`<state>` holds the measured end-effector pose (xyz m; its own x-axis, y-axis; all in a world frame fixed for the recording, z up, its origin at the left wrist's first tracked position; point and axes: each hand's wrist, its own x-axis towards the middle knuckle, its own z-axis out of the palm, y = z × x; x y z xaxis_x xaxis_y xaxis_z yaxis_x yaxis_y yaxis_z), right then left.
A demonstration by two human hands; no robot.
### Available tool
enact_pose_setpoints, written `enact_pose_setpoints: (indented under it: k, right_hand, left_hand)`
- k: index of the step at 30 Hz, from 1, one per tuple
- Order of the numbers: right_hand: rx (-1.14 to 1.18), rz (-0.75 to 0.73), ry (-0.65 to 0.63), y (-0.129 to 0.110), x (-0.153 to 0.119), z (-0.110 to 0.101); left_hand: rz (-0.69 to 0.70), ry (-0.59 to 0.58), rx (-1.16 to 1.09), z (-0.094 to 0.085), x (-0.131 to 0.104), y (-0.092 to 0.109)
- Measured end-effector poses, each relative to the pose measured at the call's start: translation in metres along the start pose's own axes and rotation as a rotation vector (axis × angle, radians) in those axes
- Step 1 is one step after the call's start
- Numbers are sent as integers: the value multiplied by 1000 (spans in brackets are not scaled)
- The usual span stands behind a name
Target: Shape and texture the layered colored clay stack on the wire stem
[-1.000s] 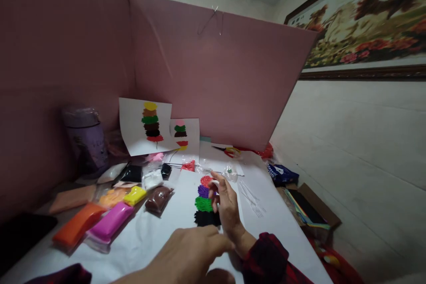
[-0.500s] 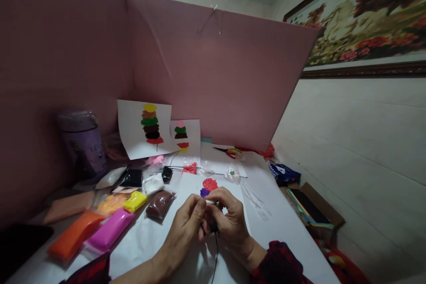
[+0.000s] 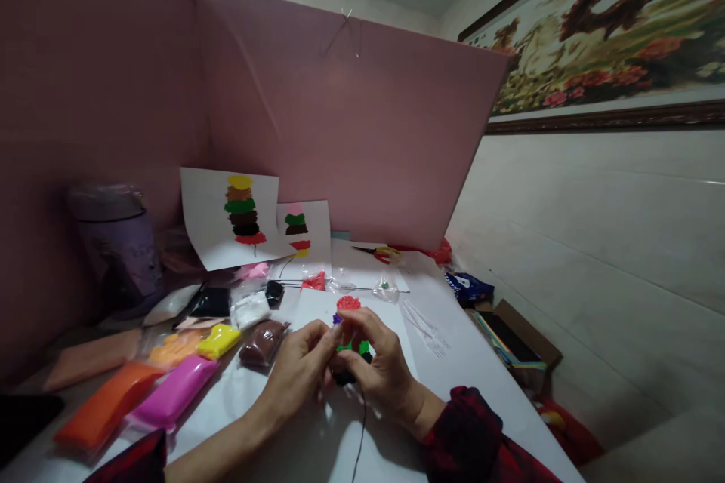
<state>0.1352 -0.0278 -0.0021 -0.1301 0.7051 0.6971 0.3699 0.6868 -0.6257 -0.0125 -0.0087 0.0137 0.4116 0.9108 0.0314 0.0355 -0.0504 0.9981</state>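
My left hand has its thumb and forefinger pressed together; whatever lies between them is hidden. My right hand is close beside it, its forefinger curved toward the left thumb and its own thumb lower and apart. Both hands hover over a layered clay picture on a white sheet. Of that picture, a red clay tuft shows above the fingers. A bit of purple clay, some green clay and black clay show between the hands. A dark line runs down from the black layer.
Bagged clay lies left: brown, yellow, magenta, orange, white. Two painted sheets lean against the pink partition. Scissors lie behind, clear plastic forks right, a purple tumbler far left.
The white piece seen between my fingertips is now out of sight. My right thumb and forefinger have spread apart, showing more green and black clay. The whole view has shifted slightly.
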Motion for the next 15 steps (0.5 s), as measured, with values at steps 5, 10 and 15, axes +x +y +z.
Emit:
enact_pose_setpoints:
  k: [5, 10, 15]
  right_hand:
    - [-62, -14, -22, -3, 1, -2]
    - [-93, -55, 9, -1, 2, -1]
    - [-179, -64, 60, 1, 0, 0]
  left_hand:
    - [97, 61, 55, 0, 1, 2]
    - [70, 64, 40, -1, 2, 0]
    - [80, 26, 89, -2, 3, 0]
